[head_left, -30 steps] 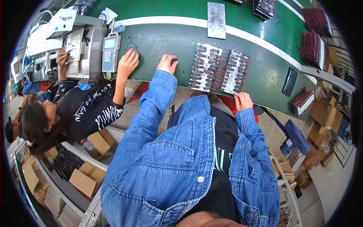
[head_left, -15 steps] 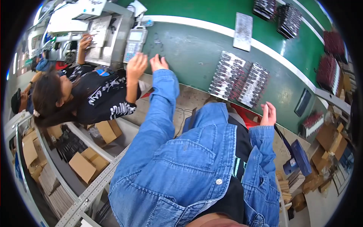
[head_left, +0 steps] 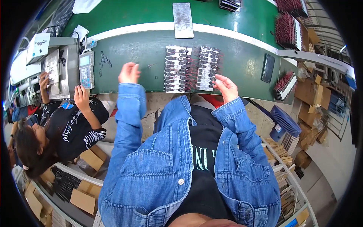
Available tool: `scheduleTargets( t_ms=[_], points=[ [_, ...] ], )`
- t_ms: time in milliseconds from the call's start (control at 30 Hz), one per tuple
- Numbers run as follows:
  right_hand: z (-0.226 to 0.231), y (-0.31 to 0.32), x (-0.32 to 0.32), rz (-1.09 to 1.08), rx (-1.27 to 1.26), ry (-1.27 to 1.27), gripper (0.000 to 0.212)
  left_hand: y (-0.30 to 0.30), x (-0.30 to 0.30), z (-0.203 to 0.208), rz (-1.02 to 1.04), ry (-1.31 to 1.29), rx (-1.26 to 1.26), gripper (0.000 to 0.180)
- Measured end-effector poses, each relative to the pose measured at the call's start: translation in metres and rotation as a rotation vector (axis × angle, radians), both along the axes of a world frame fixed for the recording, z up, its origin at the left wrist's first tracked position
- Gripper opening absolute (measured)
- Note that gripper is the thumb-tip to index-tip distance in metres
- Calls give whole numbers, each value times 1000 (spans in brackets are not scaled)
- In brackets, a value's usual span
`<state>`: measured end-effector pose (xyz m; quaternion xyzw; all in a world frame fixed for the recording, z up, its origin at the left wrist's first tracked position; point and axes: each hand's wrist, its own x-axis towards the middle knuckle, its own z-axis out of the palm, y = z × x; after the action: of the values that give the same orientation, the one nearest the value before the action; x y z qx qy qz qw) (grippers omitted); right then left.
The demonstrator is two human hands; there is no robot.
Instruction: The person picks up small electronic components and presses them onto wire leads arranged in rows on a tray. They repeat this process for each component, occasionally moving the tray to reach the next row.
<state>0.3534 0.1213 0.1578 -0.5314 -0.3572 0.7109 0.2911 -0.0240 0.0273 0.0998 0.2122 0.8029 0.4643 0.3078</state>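
Observation:
My left hand point(head_left: 129, 72) hovers over the near table edge, fingers loosely bent and somewhat apart, with nothing visible in them. At the lower right of the right metal plate point(head_left: 204, 78), my right hand point(head_left: 226, 87) has thumb and forefinger closed at a small black part point(head_left: 214, 80); whether the part is lifted off the plate, I cannot tell. This plate and the left metal plate point(head_left: 172, 68) lie side by side, carrying rows of small black parts with thin red wires. A single small wired part point(head_left: 151, 66) lies between my left hand and the plates.
A bare metal plate point(head_left: 183, 22) lies at the back. Loose black parts point(head_left: 105, 60) lie near a grey keypad device point(head_left: 86, 70) on the left, beside a co-worker's hand point(head_left: 81, 97). A phone point(head_left: 268, 68) and upright stacks of wired plates point(head_left: 286, 32) are at right.
My view has swung, shifting the table leftward. My left hand has drawn away from the co-worker and the loose parts. My right hand has come up to the right plate, closing thumb and forefinger.

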Motion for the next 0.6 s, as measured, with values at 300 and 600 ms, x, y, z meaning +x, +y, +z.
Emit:
scheduleTargets(
  t_ms=[300,600],
  points=[
    [23,18,-26,-4,-519,397,19,54,153,63,-850,104,161,16],
    [6,19,-23,171,-269,94,19,51,174,62,-821,12,142,25]
  ],
)
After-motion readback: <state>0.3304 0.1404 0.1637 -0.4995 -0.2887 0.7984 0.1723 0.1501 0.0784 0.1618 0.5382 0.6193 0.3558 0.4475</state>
